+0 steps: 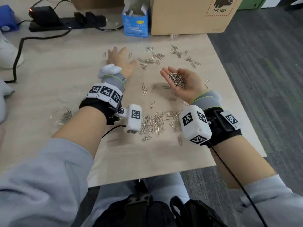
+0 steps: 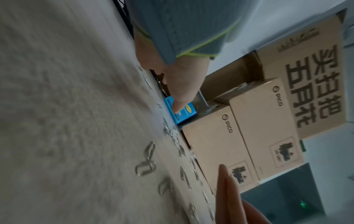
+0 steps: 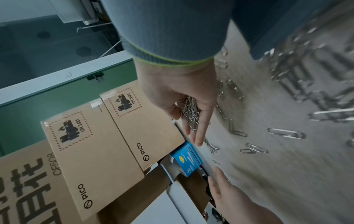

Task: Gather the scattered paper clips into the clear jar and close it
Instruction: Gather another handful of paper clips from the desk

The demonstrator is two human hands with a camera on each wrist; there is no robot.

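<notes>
My right hand (image 1: 185, 83) is turned palm up above the bench (image 1: 68, 66), fingers (image 1: 165, 72) gently cupped like a shallow bowl, and in the hollow sits a tangled heap of clips (image 1: 177, 79), thin bright wire loops lying across each other. My left hand (image 1: 120, 60) lies palm down on the pale wood-grain surface further out, fingers straight and spread, holding nothing; one clip lies just beside its outer edge and another near the index side. The rest of the paper clips (image 1: 157, 122) are strewn over the bench: a dense patch close to my wrists, a looser drift beyond my right palm, and single ones between. The clear jar (image 1: 63, 114) is hard to read, only a faint glassy round outline on the bench to the left of my left forearm, with a few clips showing through it; I cannot tell whether a second faint clear ring beyond it is its lid. At the far edge stands a small blue cardboard box (image 1: 135, 24) with its top flaps open, next to a large plain brown carton (image 1: 185, 15). A black power strip (image 1: 65, 23) with cables lies to the far left.
</notes>
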